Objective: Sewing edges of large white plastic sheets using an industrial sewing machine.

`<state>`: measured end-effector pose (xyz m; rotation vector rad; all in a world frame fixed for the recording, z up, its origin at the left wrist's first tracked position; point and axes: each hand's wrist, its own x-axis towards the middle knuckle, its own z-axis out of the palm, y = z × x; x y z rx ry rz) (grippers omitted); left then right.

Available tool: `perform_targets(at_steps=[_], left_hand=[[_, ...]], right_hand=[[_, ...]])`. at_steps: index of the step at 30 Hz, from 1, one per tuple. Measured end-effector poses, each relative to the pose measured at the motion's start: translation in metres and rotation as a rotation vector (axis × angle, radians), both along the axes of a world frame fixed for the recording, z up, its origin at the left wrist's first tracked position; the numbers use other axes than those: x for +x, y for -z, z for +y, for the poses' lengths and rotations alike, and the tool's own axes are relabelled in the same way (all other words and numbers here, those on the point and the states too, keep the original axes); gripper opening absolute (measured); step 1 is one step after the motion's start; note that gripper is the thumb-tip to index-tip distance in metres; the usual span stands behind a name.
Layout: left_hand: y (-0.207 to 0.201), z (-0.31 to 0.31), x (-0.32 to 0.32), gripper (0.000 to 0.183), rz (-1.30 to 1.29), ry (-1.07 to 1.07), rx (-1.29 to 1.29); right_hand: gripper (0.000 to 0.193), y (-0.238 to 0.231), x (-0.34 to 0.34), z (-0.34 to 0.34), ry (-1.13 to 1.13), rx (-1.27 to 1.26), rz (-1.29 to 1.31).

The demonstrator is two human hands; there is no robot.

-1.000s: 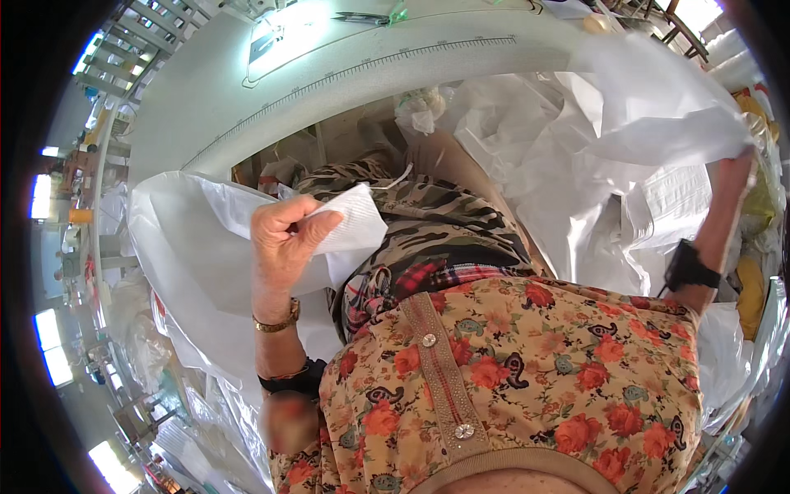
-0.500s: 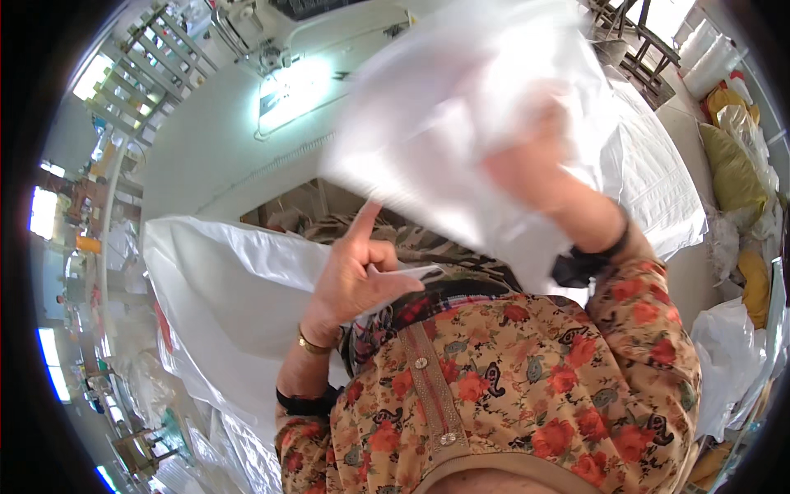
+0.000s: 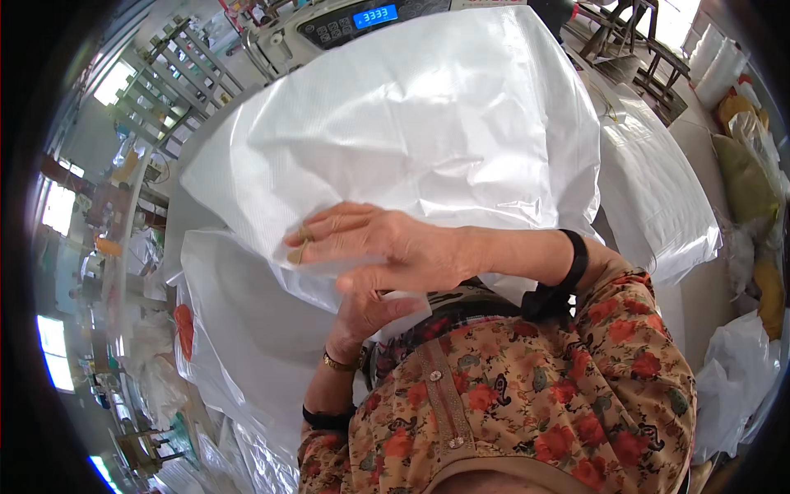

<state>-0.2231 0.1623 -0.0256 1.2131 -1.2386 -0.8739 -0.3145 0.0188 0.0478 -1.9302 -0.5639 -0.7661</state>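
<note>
A large white plastic sheet (image 3: pixel 395 123) with a fine woven texture spreads over the sewing machine table in front of me, creased and shiny. My right hand (image 3: pixel 395 247) lies across its near edge, palm down, fingers stretched to the left. Below it is my left hand (image 3: pixel 358 317), its thumb pointing right and its fingers largely covered by the right hand. A second fold of white sheet (image 3: pixel 239 305) hangs at the left and runs into the left hand, with a corner coming out beside the thumb. Whether both pieces are joined is hidden.
The sewing machine (image 3: pixel 329 33) with a lit display stands behind the sheet. More white sheeting (image 3: pixel 658 181) is stacked at the right. Stuffed sacks (image 3: pixel 745 177) and clear plastic (image 3: pixel 732 379) lie along the right side. A slatted rack (image 3: pixel 185 74) stands far left.
The blurred, raised sheet has come down and left, spreading over the table and hiding the machine's lit needle area. My right hand moved left across my left hand.
</note>
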Motion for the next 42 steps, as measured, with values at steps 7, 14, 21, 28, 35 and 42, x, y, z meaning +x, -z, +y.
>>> perform_targets(at_steps=[7,14,21,28,35,42], left_hand=[[0.051,-0.003,0.013,0.049,-0.703,-0.297,-0.258],[-0.004,0.021,0.079,0.017,0.487,-0.956,-0.084],[0.004,0.069,0.139,0.014,0.143,-0.993,-0.155],[0.017,0.072,0.163,0.013,0.607,-0.969,-0.084],[0.024,0.098,0.175,0.02,0.595,-0.961,-0.142],[-0.018,0.093,0.115,0.029,0.58,-1.06,-0.215]], right_hand=[[0.052,0.013,0.006,0.015,-0.142,0.109,0.203],[0.033,0.002,-0.082,-0.09,1.103,-0.314,-0.29],[0.015,0.161,-0.145,-0.15,1.394,0.546,0.082],[0.038,0.231,-0.081,-0.133,1.285,0.223,0.36],[0.035,0.218,-0.042,-0.172,1.011,0.653,0.361],[0.012,0.206,-0.057,-0.148,1.093,0.392,0.602]])
